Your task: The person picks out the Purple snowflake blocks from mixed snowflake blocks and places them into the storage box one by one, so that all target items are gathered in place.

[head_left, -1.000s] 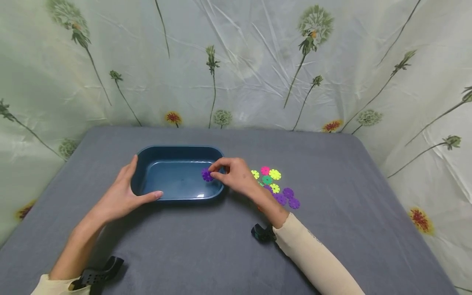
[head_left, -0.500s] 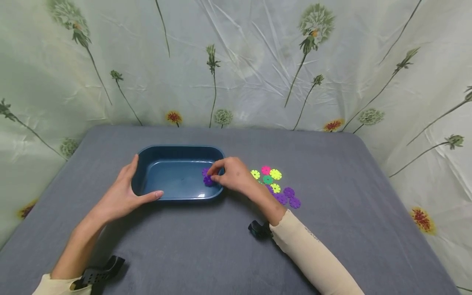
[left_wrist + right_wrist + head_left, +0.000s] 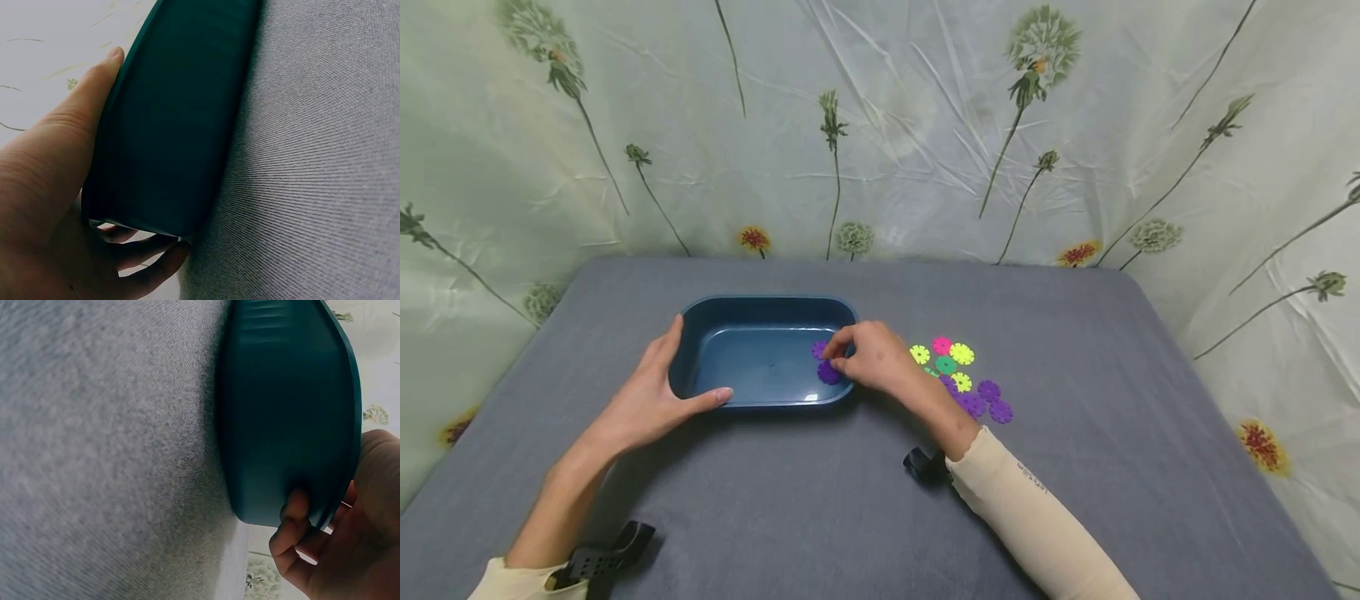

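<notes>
A dark blue plastic tub (image 3: 752, 362) rests on the table. My left hand (image 3: 643, 400) grips its left end, the thumb along the front rim; in the left wrist view, the other fingers of this hand (image 3: 44, 206) curl round the end wall. Over the tub's right end, my right hand (image 3: 880, 358) pinches a purple snowflake disc (image 3: 829, 372) low inside. A second purple snowflake disc (image 3: 817, 350) lies behind it, partly hidden by the fingers. In the right wrist view, a finger of the right hand (image 3: 350, 550) touches the tub's outer wall (image 3: 281, 425); the pinched disc is hidden there.
Right of the tub lie several loose snowflake discs: yellow (image 3: 962, 354), pink (image 3: 942, 345), green (image 3: 946, 365) and purple (image 3: 1001, 412). The right forearm covers part of this group. A grey cloth (image 3: 775, 508) covers the table, and a flower-print curtain (image 3: 917, 125) hangs behind.
My right hand has lowered the purple disc slightly towards the tub's front right, and the second purple disc has come into view behind it. The left hand and tub stay in place.
</notes>
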`<control>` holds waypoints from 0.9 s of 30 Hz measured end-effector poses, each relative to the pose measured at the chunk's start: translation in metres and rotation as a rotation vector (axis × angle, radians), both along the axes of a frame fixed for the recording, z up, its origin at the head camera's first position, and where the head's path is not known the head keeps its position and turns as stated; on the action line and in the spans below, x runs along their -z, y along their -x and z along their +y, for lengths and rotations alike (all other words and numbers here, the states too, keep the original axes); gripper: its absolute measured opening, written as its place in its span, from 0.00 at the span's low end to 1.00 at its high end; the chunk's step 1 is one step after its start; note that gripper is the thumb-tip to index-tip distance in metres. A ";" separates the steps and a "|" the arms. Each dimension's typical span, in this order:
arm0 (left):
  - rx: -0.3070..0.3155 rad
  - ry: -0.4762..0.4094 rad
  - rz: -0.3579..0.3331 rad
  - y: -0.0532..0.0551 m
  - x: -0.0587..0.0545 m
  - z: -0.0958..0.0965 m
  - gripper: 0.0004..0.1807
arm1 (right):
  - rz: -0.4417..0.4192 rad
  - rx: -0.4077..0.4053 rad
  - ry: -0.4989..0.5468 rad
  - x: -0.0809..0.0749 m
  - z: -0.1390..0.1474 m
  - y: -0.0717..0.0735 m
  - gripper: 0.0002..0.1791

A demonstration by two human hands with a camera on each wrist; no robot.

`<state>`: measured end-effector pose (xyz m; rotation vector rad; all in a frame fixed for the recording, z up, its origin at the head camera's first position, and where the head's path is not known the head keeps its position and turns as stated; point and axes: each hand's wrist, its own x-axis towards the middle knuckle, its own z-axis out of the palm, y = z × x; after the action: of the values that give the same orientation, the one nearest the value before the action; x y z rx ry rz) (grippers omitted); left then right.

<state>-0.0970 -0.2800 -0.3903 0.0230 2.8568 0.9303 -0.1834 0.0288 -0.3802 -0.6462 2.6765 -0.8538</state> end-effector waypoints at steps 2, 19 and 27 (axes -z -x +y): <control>0.000 -0.001 0.005 0.000 0.000 0.000 0.73 | 0.003 -0.003 -0.004 -0.001 0.000 0.000 0.08; 0.005 -0.004 -0.029 -0.002 0.000 0.001 0.73 | 0.040 -0.170 0.225 0.013 0.021 -0.003 0.11; -0.007 -0.005 -0.036 0.001 0.000 0.001 0.74 | 0.031 -0.223 0.301 0.012 0.031 -0.003 0.14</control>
<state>-0.0975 -0.2788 -0.3898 -0.0027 2.8238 0.9297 -0.1800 0.0595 -0.3925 -1.0115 2.4600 -1.1989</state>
